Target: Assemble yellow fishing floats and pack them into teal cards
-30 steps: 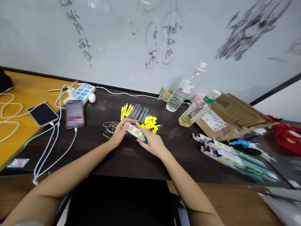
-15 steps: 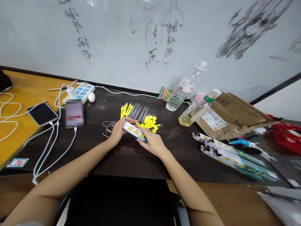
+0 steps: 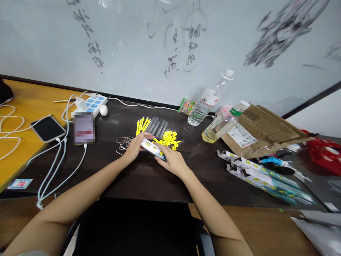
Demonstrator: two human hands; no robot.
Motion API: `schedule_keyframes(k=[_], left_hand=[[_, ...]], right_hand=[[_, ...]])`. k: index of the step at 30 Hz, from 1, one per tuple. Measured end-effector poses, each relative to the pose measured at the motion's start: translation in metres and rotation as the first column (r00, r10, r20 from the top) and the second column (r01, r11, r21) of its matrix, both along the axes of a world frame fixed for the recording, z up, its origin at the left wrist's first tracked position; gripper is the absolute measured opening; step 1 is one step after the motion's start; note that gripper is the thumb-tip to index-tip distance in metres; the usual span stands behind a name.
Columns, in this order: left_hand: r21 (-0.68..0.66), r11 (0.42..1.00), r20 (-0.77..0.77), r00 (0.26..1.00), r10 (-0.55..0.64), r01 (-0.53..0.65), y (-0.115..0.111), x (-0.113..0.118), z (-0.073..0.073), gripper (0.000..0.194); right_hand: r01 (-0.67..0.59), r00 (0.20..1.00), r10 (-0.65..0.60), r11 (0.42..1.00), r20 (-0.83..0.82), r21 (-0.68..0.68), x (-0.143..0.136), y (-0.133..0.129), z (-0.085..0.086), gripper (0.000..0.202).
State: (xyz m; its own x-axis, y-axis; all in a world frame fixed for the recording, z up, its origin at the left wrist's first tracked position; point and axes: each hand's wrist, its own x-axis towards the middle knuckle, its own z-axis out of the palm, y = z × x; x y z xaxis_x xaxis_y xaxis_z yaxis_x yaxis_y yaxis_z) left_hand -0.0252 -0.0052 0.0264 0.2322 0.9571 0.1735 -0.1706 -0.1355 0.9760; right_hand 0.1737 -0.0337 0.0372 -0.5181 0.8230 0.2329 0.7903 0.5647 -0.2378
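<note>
A slim white and teal box point(image 3: 153, 148) with yellow marks is held between both hands, tilted down to the right. My left hand point(image 3: 134, 147) grips its upper left end. Around its lower right end my right hand point(image 3: 172, 160) is closed. Just beyond the hands lie yellow sticks point(image 3: 143, 125), dark clear tubes point(image 3: 159, 128) and a pile of small yellow rings and pieces point(image 3: 169, 138). Thin metal hooks point(image 3: 124, 143) lie beside my left hand.
To the right are several flat boxes point(image 3: 266, 179), a brown package point(image 3: 255, 131), a water bottle point(image 3: 202, 106) and a second bottle point(image 3: 221, 124). Phones point(image 3: 49, 128), white cables and a power strip point(image 3: 93, 105) occupy the left. A whiteboard point(image 3: 128, 53) stands behind.
The box has turned slightly in my hands, and its printed face catches the light differently. Both hands keep nearly the same place and grip.
</note>
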Motion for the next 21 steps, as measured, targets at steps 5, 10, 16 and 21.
schedule_keyframes(k=[5, 10, 16, 21], left_hand=[[0.129, 0.991, -0.18, 0.984, -0.003, 0.027, -0.001, -0.004, -0.003, 0.052], [0.213, 0.976, -0.394, 0.918, 0.046, 0.042, 0.0, -0.006, -0.001, 0.059], [0.165, 0.985, -0.31, 0.946, 0.091, -0.041, 0.004, -0.005, 0.0, 0.053], [0.078, 0.94, -0.044, 0.941, 0.336, -0.333, 0.019, -0.012, 0.0, 0.05]], right_hand=[[0.008, 1.0, -0.008, 1.0, 0.02, 0.006, 0.0, 0.0, 0.0, 0.052], [0.018, 0.999, -0.018, 1.0, 0.04, -0.018, 0.0, -0.001, 0.001, 0.052], [0.024, 0.992, -0.039, 0.993, -0.124, -0.117, 0.004, 0.001, 0.007, 0.062], [-0.116, 0.879, -0.079, 0.921, -0.471, -0.371, 0.014, 0.013, 0.002, 0.041]])
